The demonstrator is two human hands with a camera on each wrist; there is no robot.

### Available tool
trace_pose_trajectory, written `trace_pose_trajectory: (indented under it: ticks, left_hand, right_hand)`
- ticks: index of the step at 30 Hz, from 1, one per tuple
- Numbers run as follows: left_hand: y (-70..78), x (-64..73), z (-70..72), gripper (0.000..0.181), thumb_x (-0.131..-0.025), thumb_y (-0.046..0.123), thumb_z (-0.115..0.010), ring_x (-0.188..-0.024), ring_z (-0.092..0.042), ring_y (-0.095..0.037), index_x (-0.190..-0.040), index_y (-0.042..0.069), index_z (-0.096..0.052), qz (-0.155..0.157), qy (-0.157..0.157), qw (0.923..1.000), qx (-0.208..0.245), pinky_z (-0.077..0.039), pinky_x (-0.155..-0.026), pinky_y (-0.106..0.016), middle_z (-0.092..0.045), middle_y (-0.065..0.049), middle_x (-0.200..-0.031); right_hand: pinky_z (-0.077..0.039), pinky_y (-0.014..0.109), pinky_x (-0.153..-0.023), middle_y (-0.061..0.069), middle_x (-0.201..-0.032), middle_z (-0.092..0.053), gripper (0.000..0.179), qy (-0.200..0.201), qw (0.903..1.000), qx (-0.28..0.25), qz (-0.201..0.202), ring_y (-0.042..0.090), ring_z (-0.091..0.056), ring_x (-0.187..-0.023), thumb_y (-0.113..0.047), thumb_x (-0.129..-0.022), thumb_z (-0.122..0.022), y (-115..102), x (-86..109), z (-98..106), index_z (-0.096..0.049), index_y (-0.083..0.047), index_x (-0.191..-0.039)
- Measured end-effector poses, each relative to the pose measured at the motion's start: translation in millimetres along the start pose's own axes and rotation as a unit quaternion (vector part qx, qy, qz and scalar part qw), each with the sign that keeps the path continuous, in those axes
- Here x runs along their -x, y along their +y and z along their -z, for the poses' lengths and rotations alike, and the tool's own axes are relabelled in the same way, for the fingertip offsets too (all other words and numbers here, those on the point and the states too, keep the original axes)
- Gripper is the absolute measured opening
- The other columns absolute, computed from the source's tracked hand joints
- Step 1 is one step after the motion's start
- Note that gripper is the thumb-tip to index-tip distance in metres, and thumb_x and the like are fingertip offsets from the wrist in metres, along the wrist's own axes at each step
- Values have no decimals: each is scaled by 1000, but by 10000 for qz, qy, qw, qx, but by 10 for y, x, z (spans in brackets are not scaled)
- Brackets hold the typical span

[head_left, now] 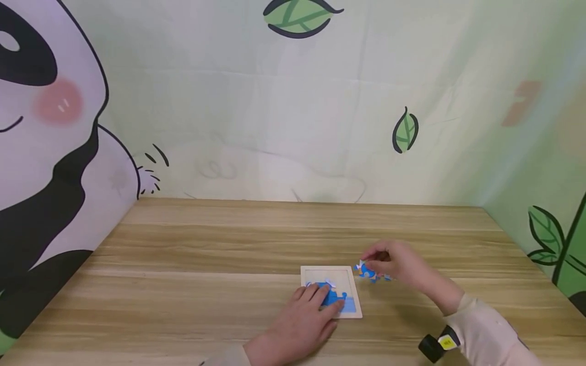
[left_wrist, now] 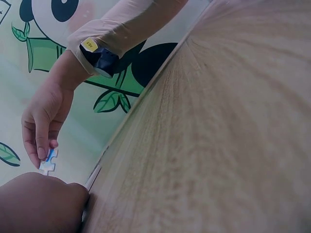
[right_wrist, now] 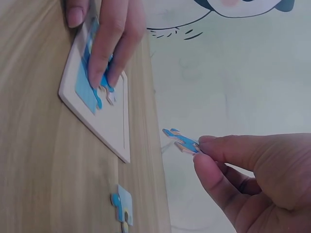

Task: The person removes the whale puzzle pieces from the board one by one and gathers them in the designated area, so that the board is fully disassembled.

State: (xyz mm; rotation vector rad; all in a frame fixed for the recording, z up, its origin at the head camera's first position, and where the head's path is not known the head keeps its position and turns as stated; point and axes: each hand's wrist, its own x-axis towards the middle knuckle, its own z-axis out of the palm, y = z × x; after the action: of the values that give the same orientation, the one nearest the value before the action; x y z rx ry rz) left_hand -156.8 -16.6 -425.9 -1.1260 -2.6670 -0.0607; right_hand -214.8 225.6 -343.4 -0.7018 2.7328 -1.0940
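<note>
A square wooden puzzle tray [head_left: 357, 297] lies on the table, partly filled along its near side with blue puzzle pieces [head_left: 349, 305]. Extended fingers of my left hand [head_left: 297, 324] rest on these pieces, covering some of them. Just right of the tray, my right hand [head_left: 403, 265] pinches a blue-and-white puzzle piece [right_wrist: 182, 140] between thumb and fingertips. In the right wrist view this piece is held up off the tabletop. A loose puzzle piece [right_wrist: 124, 202] lies on the table beside the tray.
The wood-grain table [head_left: 192, 300] meets a pale green wall [head_left: 256, 127] at the back. A large panda drawing [head_left: 46, 152] covers the left wall. The right wrist wears a black device with a yellow label [head_left: 447, 341].
</note>
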Motion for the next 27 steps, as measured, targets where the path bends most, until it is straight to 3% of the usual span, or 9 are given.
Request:
trace_pose_trajectory:
  ticks: [6,27]
  left_hand:
    - [2,7,-10,38,-99,39,-46,-125,-49,-23,-135,29,-54,12,113,9999,-29,-43,-102,-40,-54,-8,-137]
    - [5,2,-7,39,-99,39,-47,-126,-48,-22,-136,30,-53,66,14,10000,-35,-43,-102,-39,-52,-7,-138]
  right_hand:
    - [-54,26,-65,7,-87,-68,16,-61,9999,138,49,10,-60,-72,-6,-90,-64,47,38,130,-69,3,-103]
    - [-52,21,-62,6,-86,-70,10,-155,9990,396,155,1,-56,-71,-3,-88,-64,350,242,381,-71,0,-96]
